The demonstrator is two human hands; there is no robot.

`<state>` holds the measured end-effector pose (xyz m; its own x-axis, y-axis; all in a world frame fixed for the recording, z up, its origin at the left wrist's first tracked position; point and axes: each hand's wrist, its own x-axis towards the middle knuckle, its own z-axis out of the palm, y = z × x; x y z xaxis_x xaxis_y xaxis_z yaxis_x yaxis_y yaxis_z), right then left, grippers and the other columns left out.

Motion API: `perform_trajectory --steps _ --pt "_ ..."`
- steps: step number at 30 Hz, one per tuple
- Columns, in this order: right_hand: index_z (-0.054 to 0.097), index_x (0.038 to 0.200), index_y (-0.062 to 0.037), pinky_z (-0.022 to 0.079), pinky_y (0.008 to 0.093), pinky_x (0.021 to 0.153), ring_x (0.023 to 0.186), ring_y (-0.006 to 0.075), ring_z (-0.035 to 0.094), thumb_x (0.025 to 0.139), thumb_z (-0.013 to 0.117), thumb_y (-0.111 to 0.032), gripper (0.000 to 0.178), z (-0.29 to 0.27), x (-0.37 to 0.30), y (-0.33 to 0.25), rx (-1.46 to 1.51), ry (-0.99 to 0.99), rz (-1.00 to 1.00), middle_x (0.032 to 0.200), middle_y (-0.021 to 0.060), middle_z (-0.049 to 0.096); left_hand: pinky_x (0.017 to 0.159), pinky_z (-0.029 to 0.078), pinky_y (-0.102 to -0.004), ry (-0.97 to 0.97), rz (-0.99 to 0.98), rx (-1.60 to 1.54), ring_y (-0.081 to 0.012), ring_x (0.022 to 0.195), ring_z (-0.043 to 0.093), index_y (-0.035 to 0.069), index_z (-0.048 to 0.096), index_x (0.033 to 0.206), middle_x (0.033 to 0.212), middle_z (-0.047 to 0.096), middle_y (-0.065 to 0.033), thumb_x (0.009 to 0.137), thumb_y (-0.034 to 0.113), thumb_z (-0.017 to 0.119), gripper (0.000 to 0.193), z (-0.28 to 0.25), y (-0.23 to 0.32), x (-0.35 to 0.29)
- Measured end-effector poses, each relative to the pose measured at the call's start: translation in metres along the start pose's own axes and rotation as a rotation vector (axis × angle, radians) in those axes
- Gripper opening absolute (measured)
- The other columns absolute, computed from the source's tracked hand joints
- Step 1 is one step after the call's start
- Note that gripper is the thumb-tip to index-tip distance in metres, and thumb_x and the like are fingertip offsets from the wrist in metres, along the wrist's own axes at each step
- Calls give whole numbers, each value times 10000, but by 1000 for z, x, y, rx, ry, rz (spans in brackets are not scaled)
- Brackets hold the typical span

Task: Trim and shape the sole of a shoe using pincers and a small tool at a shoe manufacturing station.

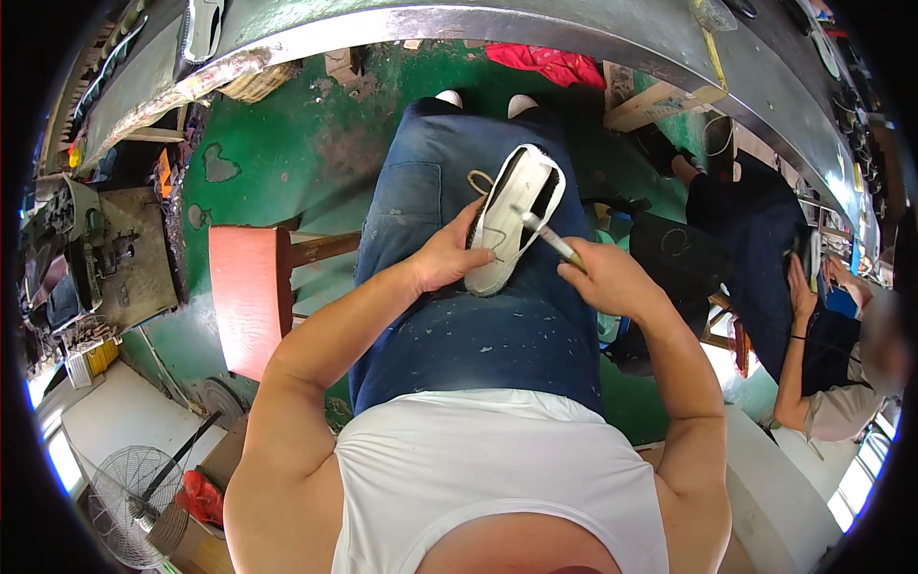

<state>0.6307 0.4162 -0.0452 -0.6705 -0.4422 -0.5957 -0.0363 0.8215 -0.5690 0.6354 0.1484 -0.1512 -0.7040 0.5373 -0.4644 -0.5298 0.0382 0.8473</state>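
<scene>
Nearest me, the right hand [601, 275] is wrapped round the handle of a slim tool [557, 241], its blurred tip over the white shoe [501, 230]. The left hand [448, 254] pinches the shoe's side, thumb on top. I'd brace the shoe against the blue-clad lap [478, 337], leave that thumb clear of the tip, and steer the tool in short, even passes, avoiding the cord loop [480, 179]. Farther off, beyond the green floor [277, 115], runs the metal-edged table [459, 27].
</scene>
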Motion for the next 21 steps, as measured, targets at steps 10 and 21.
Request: perform_trajectory --steps 10,21 --pt "589 974 28 529 495 735 818 415 672 927 608 -189 224 2 31 -19 -364 -66 -125 858 235 672 1153 318 -349 127 -123 -571 -234 1401 405 51 212 1582 1565 372 -132 1048 386 372 651 18 13 10" --pt "528 1028 49 488 497 867 995 450 620 896 650 -144 264 9 27 1 -138 85 -75 1012 277 635 980 487 -449 582 145 447 -459 1121 614 -1 569 1341 1220 627 -299 1075 354 334 502 7 -15 34"
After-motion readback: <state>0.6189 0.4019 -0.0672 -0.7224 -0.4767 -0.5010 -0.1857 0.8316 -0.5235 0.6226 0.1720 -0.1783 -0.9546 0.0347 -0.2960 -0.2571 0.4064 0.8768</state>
